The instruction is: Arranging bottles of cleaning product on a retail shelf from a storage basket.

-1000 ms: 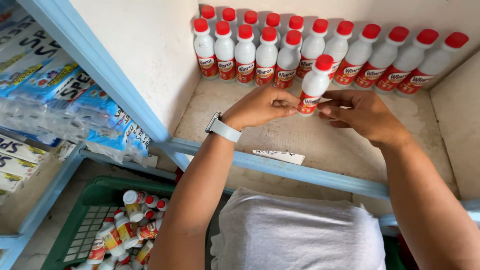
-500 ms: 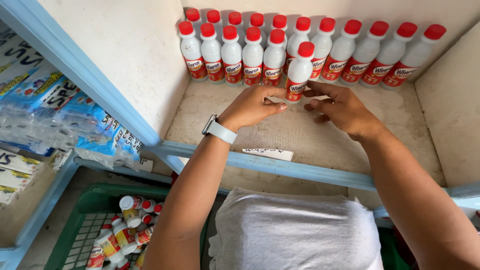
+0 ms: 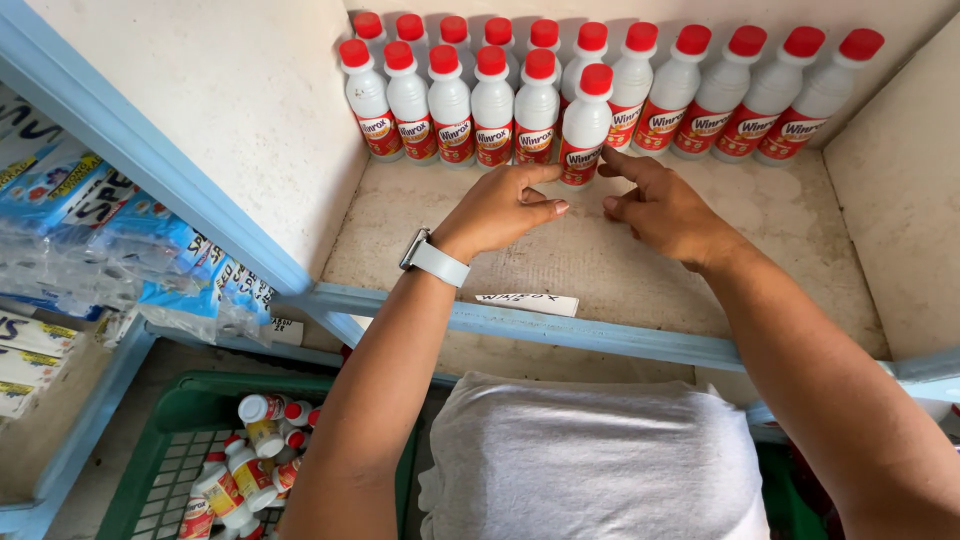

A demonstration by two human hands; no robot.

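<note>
A white plastic bottle (image 3: 585, 125) with a red screw cap and a red label stands upright on the concrete shelf (image 3: 600, 260), its long axis vertical and its cap pointing up, which in this downward view leans toward 12 o'clock. It sits at the right end of a front row of like bottles, just ahead of the back row.

The left hand (image 3: 500, 205) lies at about 7 o'clock from that bottle, palm down, its forefinger stretched out so that the tip reaches the bottle's base on the left side; the other fingers are loosely curled and it grips nothing. A white-strapped watch (image 3: 432, 260) sits on that wrist. The right hand (image 3: 665, 205) lies at about 4 o'clock from the bottle, forefinger extended toward the base on the right side and just beside or touching it; I cannot tell which. Its remaining fingers are bent and hold nothing.

The front row (image 3: 450, 105) runs off toward 9 o'clock, and the back row (image 3: 740, 90) stretches along the wall toward 3 o'clock. A small white paper tag (image 3: 527, 303) lies on the light blue shelf edge (image 3: 600, 335) at 6 o'clock. Far toward 7 o'clock, a green crate (image 3: 170, 440) holds more red-capped bottles lying on their sides. At 9 o'clock, blue packets (image 3: 120, 240) in clear wrap fill the neighbouring shelf.
</note>
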